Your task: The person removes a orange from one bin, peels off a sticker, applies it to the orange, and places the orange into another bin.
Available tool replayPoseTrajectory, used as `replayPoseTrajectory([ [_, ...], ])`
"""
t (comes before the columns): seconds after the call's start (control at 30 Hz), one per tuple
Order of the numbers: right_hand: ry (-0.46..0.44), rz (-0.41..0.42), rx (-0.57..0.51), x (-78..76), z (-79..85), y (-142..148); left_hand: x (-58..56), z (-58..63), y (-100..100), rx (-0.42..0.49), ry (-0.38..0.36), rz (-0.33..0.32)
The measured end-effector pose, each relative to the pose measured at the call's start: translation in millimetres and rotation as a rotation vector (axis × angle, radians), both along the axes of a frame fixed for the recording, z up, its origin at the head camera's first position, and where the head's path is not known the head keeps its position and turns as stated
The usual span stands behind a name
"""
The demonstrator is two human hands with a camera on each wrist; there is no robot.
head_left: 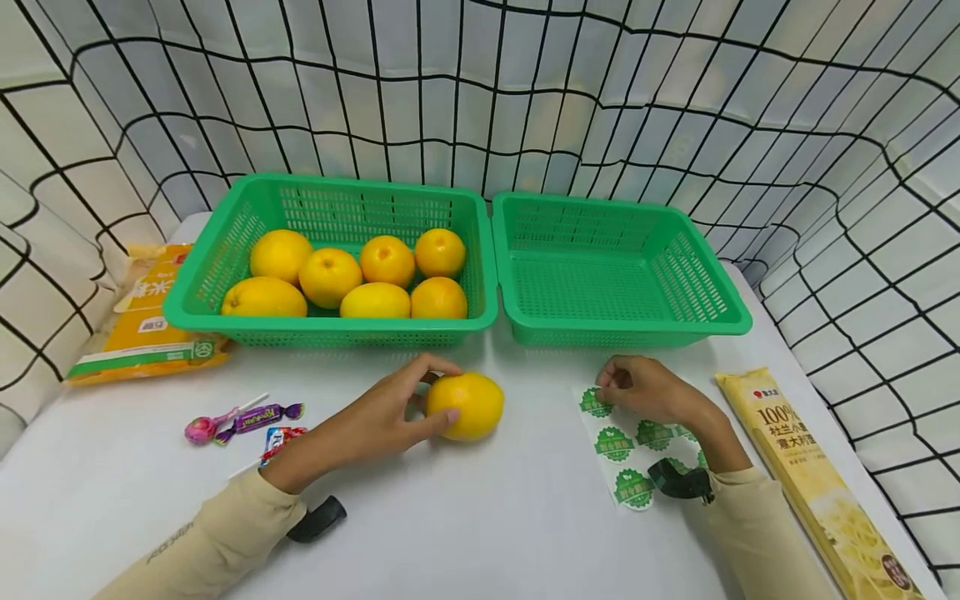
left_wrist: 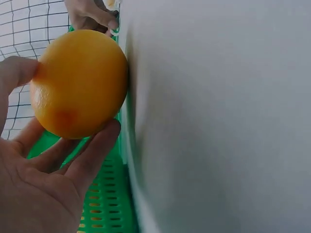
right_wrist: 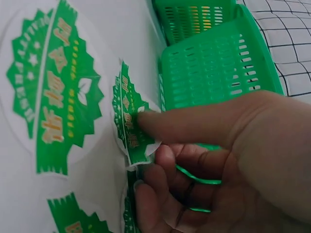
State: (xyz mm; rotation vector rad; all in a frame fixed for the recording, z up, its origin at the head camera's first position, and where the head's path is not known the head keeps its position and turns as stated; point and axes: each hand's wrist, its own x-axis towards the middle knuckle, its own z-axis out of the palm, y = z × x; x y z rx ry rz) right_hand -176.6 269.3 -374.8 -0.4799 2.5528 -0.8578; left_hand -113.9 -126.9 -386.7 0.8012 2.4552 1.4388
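Note:
My left hand (head_left: 382, 417) grips an orange (head_left: 468, 406) low over the white table, in front of the two baskets. In the left wrist view the thumb and fingertips hold the orange (left_wrist: 80, 85) from opposite sides. My right hand (head_left: 648, 387) is at the upper left corner of a sheet of stickers (head_left: 615, 467). Between its thumb and fingers it pinches a round green sticker (right_wrist: 131, 116) with pale lettering, clearest in the right wrist view. Other green stickers (right_wrist: 53, 92) lie flat on the sheet, some under the right wrist.
Several oranges (head_left: 330, 277) lie in the left green basket (head_left: 330, 325); the right green basket (head_left: 622, 329) holds nothing. An orange food bag (head_left: 150, 317) and wrapped candies (head_left: 258, 418) are at left, a long noodle pack (head_left: 817, 483) at right. Black netting (head_left: 525, 92) encloses the table.

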Motion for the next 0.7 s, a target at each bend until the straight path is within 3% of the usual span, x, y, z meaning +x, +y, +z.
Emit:
replayPoseTrajectory([
  [0.17,-0.03,0.035,-0.071,1.3,1.1,5.3,3.2,-1.0,-0.1,-0.04,0.002,0.005],
  [0.4,0.024,0.054,-0.15,9.1,15.4,-0.2,0.0,0.7,-0.2,0.013,-0.098,-0.001],
  [0.57,0.057,0.061,-0.299,29.0,30.8,-41.9,-0.8,1.1,0.8,0.051,-0.144,-0.016],
  [0.7,0.038,0.071,-0.424,38.5,31.8,-90.4,0.3,-0.9,0.8,0.083,-0.177,-0.018],
])
